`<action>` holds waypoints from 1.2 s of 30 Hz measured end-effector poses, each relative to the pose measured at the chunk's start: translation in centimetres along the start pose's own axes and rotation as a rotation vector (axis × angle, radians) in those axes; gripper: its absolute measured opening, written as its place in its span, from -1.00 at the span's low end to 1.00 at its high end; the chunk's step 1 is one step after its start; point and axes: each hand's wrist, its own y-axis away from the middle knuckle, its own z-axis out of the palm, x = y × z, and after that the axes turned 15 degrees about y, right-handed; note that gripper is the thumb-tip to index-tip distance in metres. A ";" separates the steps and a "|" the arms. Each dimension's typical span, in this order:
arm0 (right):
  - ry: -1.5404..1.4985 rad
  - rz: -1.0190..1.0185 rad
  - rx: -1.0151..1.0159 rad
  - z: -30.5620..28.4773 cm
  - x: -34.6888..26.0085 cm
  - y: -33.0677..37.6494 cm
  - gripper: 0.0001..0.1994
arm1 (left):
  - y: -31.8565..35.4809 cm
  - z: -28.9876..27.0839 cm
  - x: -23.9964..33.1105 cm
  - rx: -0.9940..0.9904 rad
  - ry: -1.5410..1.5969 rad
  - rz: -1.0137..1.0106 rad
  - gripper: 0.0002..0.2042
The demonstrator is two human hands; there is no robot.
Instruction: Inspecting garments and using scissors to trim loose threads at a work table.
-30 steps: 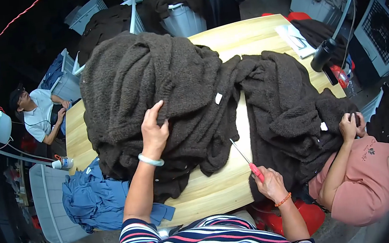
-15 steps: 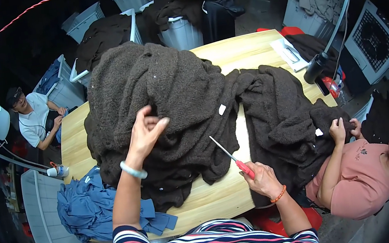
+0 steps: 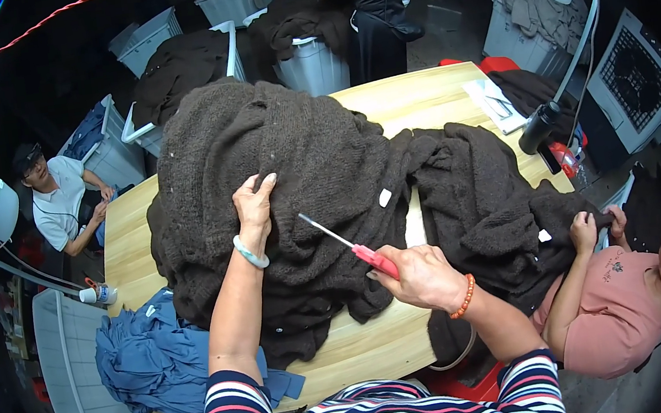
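A large heap of dark brown knit fabric (image 3: pixel 298 144) covers the middle of the table. My left hand (image 3: pixel 254 208) lies against its upper face, thumb and fingers drawn together on the knit; the exact fold they pinch is partly hidden. In my right hand (image 3: pixel 430 275) is a screwdriver (image 3: pixel 374 260) with a red handle and a thin metal shaft. The shaft points up and left over the heap, its tip near the cloth; I cannot tell whether they touch. A small white tag (image 3: pixel 385 197) shows on the knit to the right of the tip.
A co-worker in pink (image 3: pixel 607 305) holds the knit's right end. Blue garments (image 3: pixel 154 352) lie at the table's left corner beside a grey bin (image 3: pixel 77 361). A black bottle (image 3: pixel 540 128) and white papers (image 3: pixel 495 105) are at the far right. Another person (image 3: pixel 65 198) sits at left.
My left hand has come down onto the knit and its fingers have closed together. My right hand has moved left and up, bringing the screwdriver nearer to my left hand.
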 end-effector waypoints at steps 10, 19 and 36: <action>0.118 -0.067 0.049 -2.5 -1.2 -5.2 -0.74 | 1.3 0.0 -0.8 -0.042 0.055 0.021 -0.88; 0.161 -0.146 -0.082 -2.3 -1.4 -6.1 -0.70 | 1.6 -0.3 -1.1 -0.044 0.101 0.007 -0.88; -0.048 -0.009 0.011 -1.5 1.9 -6.0 -0.69 | -10.5 5.9 2.8 -0.017 -0.860 0.072 -0.52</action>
